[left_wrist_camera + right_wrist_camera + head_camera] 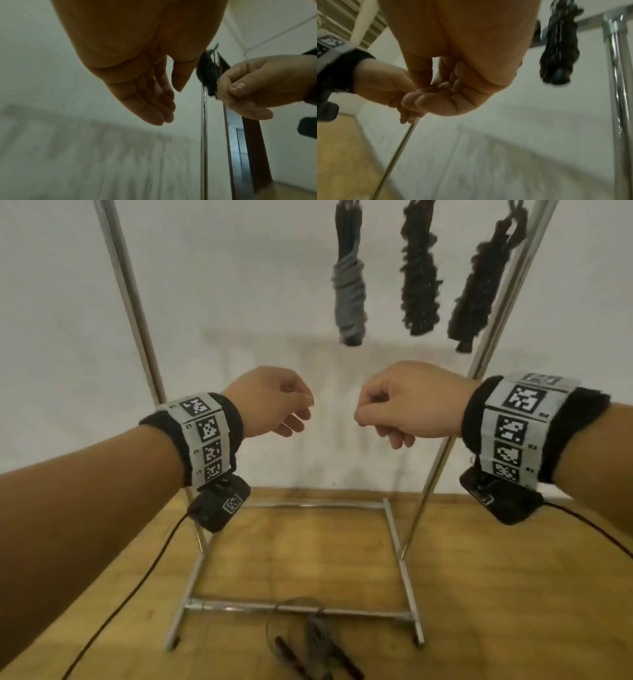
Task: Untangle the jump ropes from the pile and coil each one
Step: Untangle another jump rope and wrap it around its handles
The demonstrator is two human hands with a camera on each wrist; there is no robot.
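Three coiled jump ropes hang from the top of a metal rack: a grey one (349,292) and two black ones (419,275) (479,289). A loose rope (318,642) with dark handles lies on the floor at the rack's front base bar. Both hands are raised in front of the rack, below the coils and apart from them. My left hand (291,412) (154,94) has relaxed, nearly straight fingers and holds nothing. My right hand (383,412) (445,94) is curled into a fist, and nothing shows in it. A black coil (559,54) hangs just beyond it.
The rack's slanted chrome posts (137,320) (496,337) stand on either side of the hands, and its square base frame (298,606) rests on the wooden floor (308,559). A white wall stands behind. Black cables (137,587) trail from the wrist cameras.
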